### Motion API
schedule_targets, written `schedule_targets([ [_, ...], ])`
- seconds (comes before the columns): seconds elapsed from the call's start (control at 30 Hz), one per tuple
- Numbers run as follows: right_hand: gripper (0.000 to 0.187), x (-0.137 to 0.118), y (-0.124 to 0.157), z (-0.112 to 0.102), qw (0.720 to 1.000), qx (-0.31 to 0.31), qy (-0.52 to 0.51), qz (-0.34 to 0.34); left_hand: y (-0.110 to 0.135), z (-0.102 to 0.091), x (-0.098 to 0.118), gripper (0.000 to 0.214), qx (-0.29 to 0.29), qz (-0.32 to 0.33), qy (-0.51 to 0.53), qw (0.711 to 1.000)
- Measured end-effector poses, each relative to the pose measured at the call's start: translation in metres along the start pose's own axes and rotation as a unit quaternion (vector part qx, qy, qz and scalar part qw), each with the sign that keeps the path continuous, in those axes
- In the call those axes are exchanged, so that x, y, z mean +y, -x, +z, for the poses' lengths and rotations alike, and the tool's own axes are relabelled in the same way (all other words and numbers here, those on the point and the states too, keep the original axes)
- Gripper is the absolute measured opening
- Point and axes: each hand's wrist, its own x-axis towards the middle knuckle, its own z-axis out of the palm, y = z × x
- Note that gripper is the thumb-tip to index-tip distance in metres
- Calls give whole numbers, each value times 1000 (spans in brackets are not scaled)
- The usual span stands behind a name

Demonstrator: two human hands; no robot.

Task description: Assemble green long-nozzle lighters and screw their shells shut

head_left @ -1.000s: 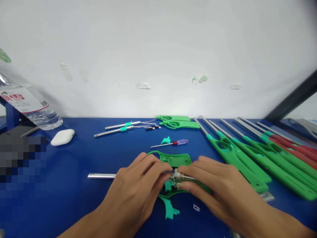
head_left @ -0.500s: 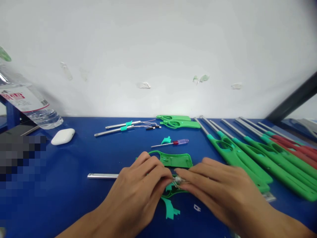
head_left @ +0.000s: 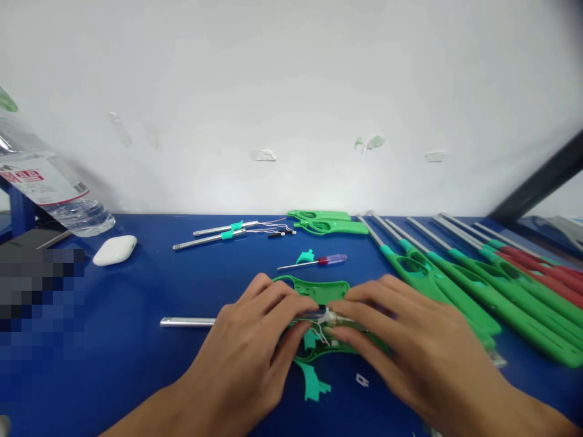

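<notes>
Parting thumb and forefinger since half a second ago, left hand [head_left: 259,337] bares thin white wires [head_left: 323,334]; can't tell its hold. Right hand [head_left: 401,331] pinches pale plastic fitting [head_left: 328,316] over curved green shell [head_left: 334,350].

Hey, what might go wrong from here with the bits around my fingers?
The thin white wires show between the left hand and right hand, so they might get pinched or tugged. The small white piece lies loose near the right hand, so it may get knocked away.
</notes>
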Motion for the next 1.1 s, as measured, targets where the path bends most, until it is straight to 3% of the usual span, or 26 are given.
schedule_targets([
  [0.13, 15, 6, 0, -1, 999, -33, 1, 2, 0, -1, -3, 31, -23, -21, -28, 999],
  [0.4, 13, 15, 2, -2, 995, -91, -41, 6, 0, -3, -7, 22, -57, 4, -72, 996],
  [0.63, 11, 14, 2, -1, 991, -129, -34, 20, 1, -8, -7, 36, -111, 16, -89, 990],
  [0.87, 10, 12, -4, -5, 987, -149, -21, -50, 1, -9, -3, 28, -102, 7, -84, 991],
  [1.03, 22, 13, -2, -3, 987, -124, 13, -100, 1, -10, 2, 6, -88, 13, -56, 994],
  [1.1, 24, 13, 0, -2, 986, -126, 28, -107, 1, -10, 3, 10, -98, 15, -44, 994],
])
